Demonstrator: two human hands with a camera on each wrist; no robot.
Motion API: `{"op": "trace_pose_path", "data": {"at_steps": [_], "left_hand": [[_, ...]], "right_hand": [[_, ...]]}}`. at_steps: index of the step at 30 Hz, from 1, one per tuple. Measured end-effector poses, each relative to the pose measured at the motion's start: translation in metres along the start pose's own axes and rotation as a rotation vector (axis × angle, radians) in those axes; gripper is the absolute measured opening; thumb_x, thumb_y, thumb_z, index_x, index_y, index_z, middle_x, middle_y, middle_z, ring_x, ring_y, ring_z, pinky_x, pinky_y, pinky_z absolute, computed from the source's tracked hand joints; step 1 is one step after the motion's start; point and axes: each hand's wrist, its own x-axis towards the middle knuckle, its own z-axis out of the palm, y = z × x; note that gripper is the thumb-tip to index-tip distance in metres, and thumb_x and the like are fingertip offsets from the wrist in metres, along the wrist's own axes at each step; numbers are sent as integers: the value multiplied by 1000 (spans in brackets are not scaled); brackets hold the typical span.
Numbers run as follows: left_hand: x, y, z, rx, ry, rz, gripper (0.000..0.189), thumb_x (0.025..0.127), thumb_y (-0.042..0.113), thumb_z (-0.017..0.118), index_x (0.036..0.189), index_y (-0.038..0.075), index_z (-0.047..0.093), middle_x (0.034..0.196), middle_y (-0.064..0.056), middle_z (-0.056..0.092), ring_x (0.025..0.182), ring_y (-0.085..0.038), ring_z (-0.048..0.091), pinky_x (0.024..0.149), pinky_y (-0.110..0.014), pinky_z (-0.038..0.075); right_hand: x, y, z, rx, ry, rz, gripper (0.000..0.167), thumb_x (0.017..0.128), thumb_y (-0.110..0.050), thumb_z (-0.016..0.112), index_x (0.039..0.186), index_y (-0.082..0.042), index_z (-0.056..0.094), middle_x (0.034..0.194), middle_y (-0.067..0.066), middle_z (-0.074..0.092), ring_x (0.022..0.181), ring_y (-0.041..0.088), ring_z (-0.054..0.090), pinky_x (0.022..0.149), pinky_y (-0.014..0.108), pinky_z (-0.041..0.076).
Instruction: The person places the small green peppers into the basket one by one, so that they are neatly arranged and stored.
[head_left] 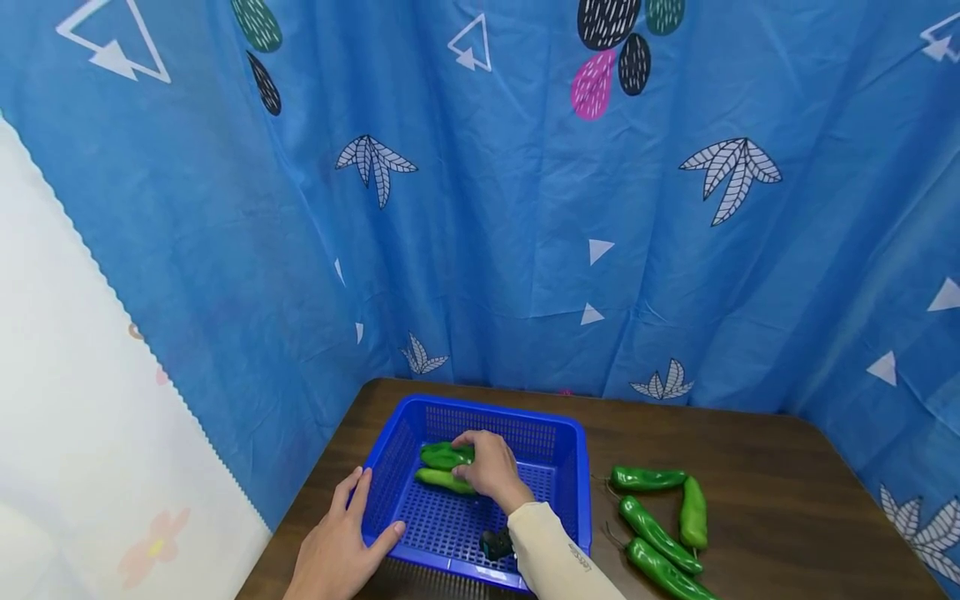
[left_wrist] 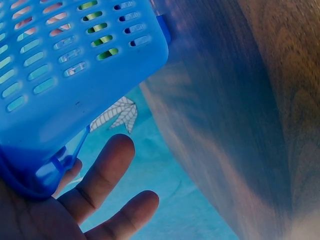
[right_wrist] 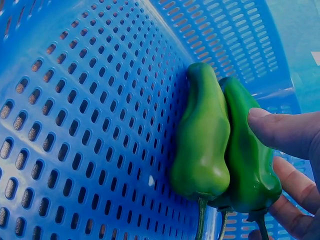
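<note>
A blue perforated plastic basket (head_left: 450, 568) stands on the table. Inside, against its left part, lie several green peppers: a lighter green pepper (right_wrist: 202, 145) next to a darker one (right_wrist: 252, 165). My right hand (head_left: 491, 467) reaches in from above and holds the darker pepper, thumb on one side, fingers on the other. The pepper's far side is hidden. My left hand (head_left: 335, 537) rests at the basket's front left corner, thumb over the front rim. In the left wrist view its fingers (left_wrist: 107, 172) extend fairly straight outside the basket.
Right of the basket, several long green peppers (head_left: 658, 533) with thin stems lie on the brown wooden table (head_left: 780, 508). A small dark object (head_left: 495, 543) shows near my right sleeve, partly covered. Behind hangs a blue patterned curtain (head_left: 517, 250); at left is a white cloth (head_left: 97, 367).
</note>
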Motion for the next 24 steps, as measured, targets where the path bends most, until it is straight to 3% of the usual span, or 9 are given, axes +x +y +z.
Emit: {"op": "trace_pose_path", "data": {"at_steps": [9,16,24], "left_hand": [[1,1,0,-16,-8,-13,104,84,79,56,158,10,33,158,-13,34,95,-28,70,56,-37,49],[0,0,1,-5,-18,-22,105,82,81,55,157,10,33,157,-14,34,105,-34,69,64,-44,55],[1,0,0,-13,-14,-18,104,84,80,54,158,9,33,158,-14,33,103,-33,70,61,-42,54]], "right_hand": [[-2,-1,-2,27,41,8,36,74,-21,90,107,-23,76,111,0,74,100,23,68,81,43,53],[-7,-4,-5,70,41,16,33,78,-20,87,109,-21,76,113,-2,75,107,26,67,85,47,53],[-8,-11,-12,70,36,15,31,79,-21,86,109,-24,76,116,-4,74,110,26,67,86,47,54]]}}
